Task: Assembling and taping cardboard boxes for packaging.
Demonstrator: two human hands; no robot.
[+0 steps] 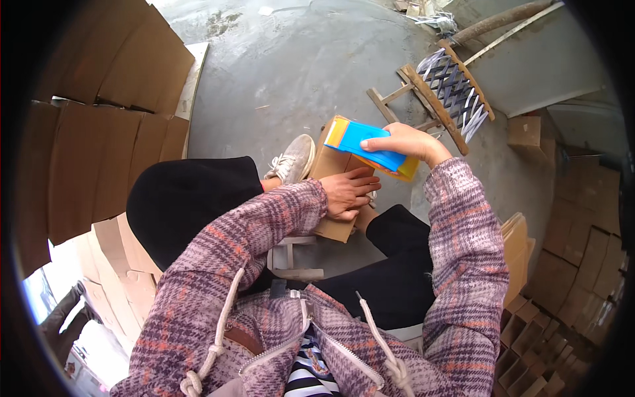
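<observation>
A narrow cardboard box (pixel 328 161) lies between the person's legs, its contents hidden. The left hand (pixel 348 194) rests flat on it, fingers extended and slightly parted, gripping nothing. The right hand (pixel 402 142) is closed around a blue and yellow tape dispenser (pixel 376 149), whose front is at the box's far end. Large cartons (pixel 86 165) stack at left; open-topped small boxes (pixel 529 334) sit lower right, insides too dim to tell

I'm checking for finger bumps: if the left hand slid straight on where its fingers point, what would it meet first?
The left hand would probably meet the blue-and-yellow tool held by the right hand. Depth is unclear, so it might pass beneath instead.
</observation>
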